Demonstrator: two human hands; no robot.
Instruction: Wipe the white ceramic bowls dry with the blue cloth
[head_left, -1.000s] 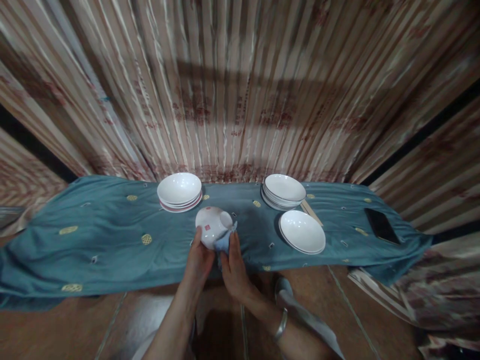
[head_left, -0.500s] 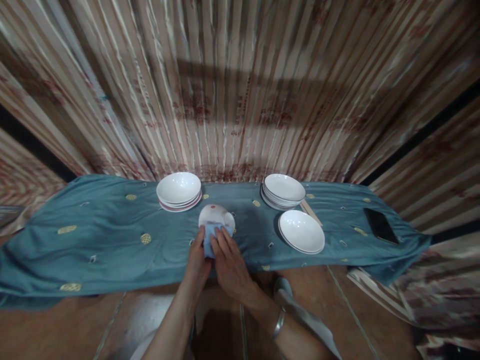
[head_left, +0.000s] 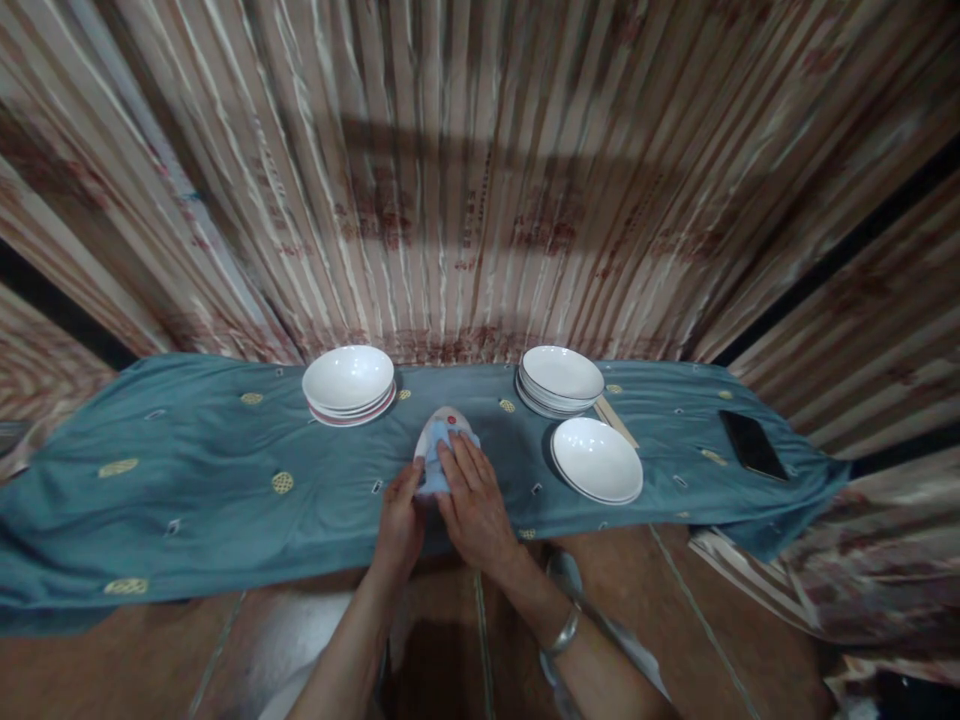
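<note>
A white bowl (head_left: 424,440) with a small red mark is tilted in front of me, above the near part of the table. My left hand (head_left: 400,518) grips its lower left edge, with the thumb along the side. A light blue cloth (head_left: 433,468) lies against the bowl's surface. My right hand (head_left: 476,508) presses this cloth onto the bowl, its fingers laid together over the fabric. The cloth and both hands hide much of the bowl.
Stacked white bowls (head_left: 349,378) stand at the back left. Another stack of white dishes (head_left: 562,372) is at the back right, with shallow white bowls (head_left: 598,460) before it. A pale wooden strip (head_left: 617,421) and a black phone (head_left: 752,445) lie on the green tablecloth (head_left: 225,500).
The bowl has turned and tipped steeper, its red mark shifting right. My right hand has slid the cloth up and right over it. The view has shifted slightly.
</note>
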